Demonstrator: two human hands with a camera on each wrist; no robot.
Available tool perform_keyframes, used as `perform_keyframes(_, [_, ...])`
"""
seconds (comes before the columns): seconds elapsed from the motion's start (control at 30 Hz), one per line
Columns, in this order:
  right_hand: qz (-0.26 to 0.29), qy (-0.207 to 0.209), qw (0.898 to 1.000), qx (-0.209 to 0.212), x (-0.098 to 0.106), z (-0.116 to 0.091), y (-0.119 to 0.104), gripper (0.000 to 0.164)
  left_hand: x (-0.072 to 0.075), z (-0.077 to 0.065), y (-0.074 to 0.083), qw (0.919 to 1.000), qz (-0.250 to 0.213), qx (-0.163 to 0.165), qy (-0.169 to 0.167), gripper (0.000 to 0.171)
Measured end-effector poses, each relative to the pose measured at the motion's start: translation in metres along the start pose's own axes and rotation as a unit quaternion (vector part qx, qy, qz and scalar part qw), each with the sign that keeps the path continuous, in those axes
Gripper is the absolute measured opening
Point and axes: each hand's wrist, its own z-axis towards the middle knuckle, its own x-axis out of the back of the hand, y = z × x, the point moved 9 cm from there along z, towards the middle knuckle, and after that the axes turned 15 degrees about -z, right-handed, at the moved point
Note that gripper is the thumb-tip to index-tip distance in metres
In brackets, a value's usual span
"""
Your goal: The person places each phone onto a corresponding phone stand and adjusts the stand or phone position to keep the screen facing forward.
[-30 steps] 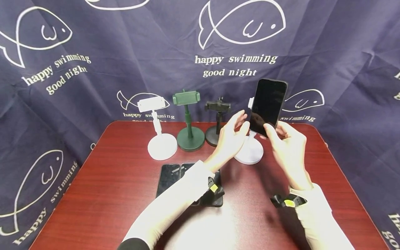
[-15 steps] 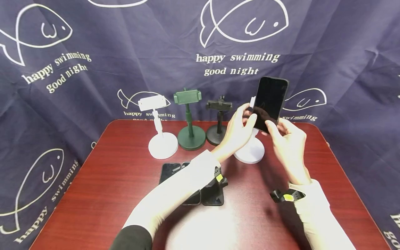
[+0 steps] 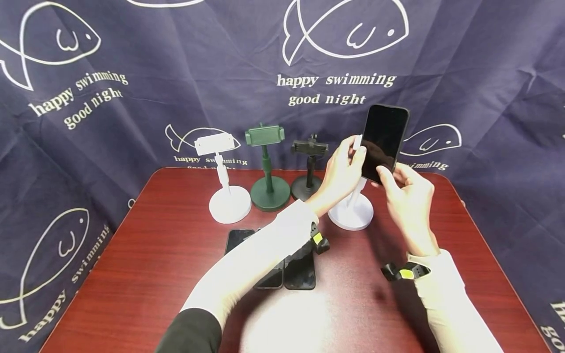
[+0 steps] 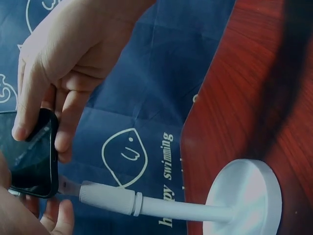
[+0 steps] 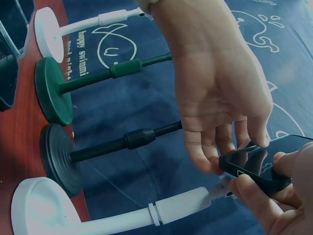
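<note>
My right hand (image 3: 408,206) grips the lower right part of a black smartphone (image 3: 385,139), thumb on its screen and fingers behind. The phone is nearly upright, slightly tilted, in front of the right-hand white phone stand (image 3: 351,213) and hides most of its clamp. My left hand (image 3: 342,171) is at the phone's left edge, where a white clamp end (image 3: 357,142) shows between its thumb and fingers. In the right wrist view the left hand's fingers (image 5: 198,152) curl behind the phone. Whether the phone sits inside the clamp cannot be told.
A white stand (image 3: 229,205), a green stand (image 3: 270,194) and a black stand (image 3: 306,189) line the back of the red table (image 3: 145,274). Black phones (image 3: 300,269) lie partly under my left forearm. A dark blue curtain (image 3: 220,63) with fish prints hangs behind.
My left hand has moved right and up, from beside the phone to the clamp end at its left edge. The phone, in my right hand, has risen slightly and shifted a little right.
</note>
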Motion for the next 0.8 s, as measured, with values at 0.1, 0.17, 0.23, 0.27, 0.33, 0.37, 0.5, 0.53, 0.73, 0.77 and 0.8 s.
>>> perform_keyframes(0.1, [-0.009,0.004,1.000,0.005,0.000,0.000,0.000,0.024,0.001,0.001,0.000,0.9999,0.013,-0.004,0.000,0.042])
perform_keyframes(0.17, [-0.016,0.008,1.000,0.009,0.001,0.000,-0.001,0.022,0.002,0.001,0.000,0.9998,0.017,-0.005,0.002,0.042])
perform_keyframes(0.23, [-0.013,0.008,1.000,0.009,0.001,0.000,-0.002,0.020,0.002,0.002,0.000,0.9999,0.015,-0.005,0.005,0.041])
perform_keyframes(0.27, [-0.012,0.008,1.000,0.009,0.001,0.000,-0.002,0.020,0.002,0.002,0.000,0.9999,0.012,-0.005,0.007,0.040])
perform_keyframes(0.33, [-0.011,0.004,1.000,0.009,0.000,0.000,-0.003,0.020,0.001,0.002,-0.001,0.9999,0.004,-0.004,0.009,0.039])
perform_keyframes(0.37, [-0.007,0.000,1.000,0.009,-0.001,0.001,-0.003,0.020,0.000,0.002,-0.001,0.9999,0.000,-0.003,0.011,0.039])
perform_keyframes(0.5, [-0.016,-0.013,1.000,0.020,-0.004,0.003,-0.005,0.022,-0.001,0.002,-0.005,0.9997,-0.015,0.005,0.021,0.039])
perform_keyframes(0.53, [-0.024,-0.014,0.999,0.024,-0.004,0.003,-0.006,0.021,-0.001,0.002,-0.006,0.9995,-0.021,0.008,0.024,0.038])
perform_keyframes(0.73, [-0.092,-0.004,0.995,0.045,-0.001,0.006,-0.009,0.025,-0.002,0.004,-0.009,0.9972,-0.057,0.027,0.040,0.036])
perform_keyframes(0.77, [-0.098,-0.002,0.994,0.048,-0.001,0.007,-0.009,0.026,-0.002,0.004,-0.009,0.9971,-0.056,0.029,0.043,0.036])
perform_keyframes(0.8, [-0.104,0.000,0.993,0.052,0.000,0.007,-0.010,0.027,-0.001,0.005,-0.009,0.9970,-0.056,0.031,0.044,0.035])
